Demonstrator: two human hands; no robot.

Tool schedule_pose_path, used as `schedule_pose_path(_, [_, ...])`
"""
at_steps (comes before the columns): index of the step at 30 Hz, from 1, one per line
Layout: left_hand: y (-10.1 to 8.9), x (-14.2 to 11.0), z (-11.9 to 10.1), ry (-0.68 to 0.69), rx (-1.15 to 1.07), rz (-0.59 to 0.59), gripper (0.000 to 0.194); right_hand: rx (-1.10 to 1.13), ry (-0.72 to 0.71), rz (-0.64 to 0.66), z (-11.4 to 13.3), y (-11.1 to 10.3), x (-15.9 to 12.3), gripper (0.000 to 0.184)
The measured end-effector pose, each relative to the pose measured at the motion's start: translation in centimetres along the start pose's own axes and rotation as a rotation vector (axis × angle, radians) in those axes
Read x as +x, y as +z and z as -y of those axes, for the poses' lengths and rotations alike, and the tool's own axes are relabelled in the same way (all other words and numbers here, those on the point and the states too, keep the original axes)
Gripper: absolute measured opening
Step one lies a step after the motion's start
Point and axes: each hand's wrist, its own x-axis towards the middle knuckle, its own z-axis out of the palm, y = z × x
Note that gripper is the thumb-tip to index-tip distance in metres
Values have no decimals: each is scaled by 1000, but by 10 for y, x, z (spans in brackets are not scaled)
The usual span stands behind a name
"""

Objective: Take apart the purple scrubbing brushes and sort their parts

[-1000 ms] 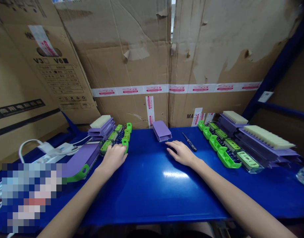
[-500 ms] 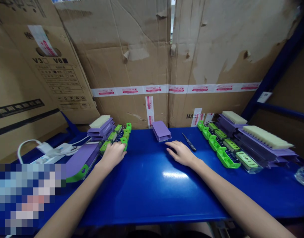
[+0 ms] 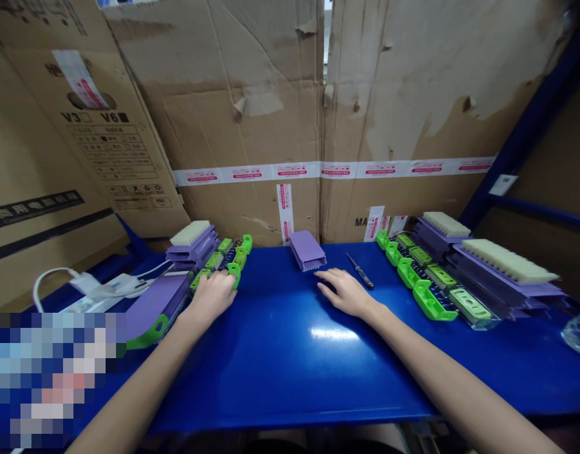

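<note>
My left hand point(image 3: 213, 295) is at the left row of parts, fingers curled with a green plastic end cap point(image 3: 234, 273) between them. The fingertips are partly hidden. Beyond it, more green end caps point(image 3: 247, 243) and pale green blocks point(image 3: 214, 260) with bristly dark strips lie in a row. My right hand point(image 3: 344, 292) rests palm down on the blue table, fingers spread, holding nothing. Just past its fingertips lies a short purple, hollow rectangular housing point(image 3: 307, 248), open end toward me. To the right of that hand is a dark screwdriver point(image 3: 360, 272).
More green end caps point(image 3: 432, 301), pale green blocks point(image 3: 469, 304) and purple housings topped with cream bristle pads point(image 3: 507, 260) line the right. A longer purple piece with a green end point(image 3: 155, 302), a white power strip point(image 3: 105, 287) and cables are left. Cardboard point(image 3: 252, 126) walls the back.
My left hand has shifted slightly left, and the near green end cap has moved with it. My right hand has stayed in place.
</note>
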Motion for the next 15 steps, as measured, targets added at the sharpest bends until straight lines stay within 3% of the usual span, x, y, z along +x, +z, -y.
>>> schedule_pose_path(8, [-12, -11, 6, -70, -52, -49, 36, -4, -4, -11, 1, 0, 0, 35])
schedule_pose_path(15, [-10, -38, 72, -257, -80, -88, 49, -2, -8, -11, -1, 0, -1, 35])
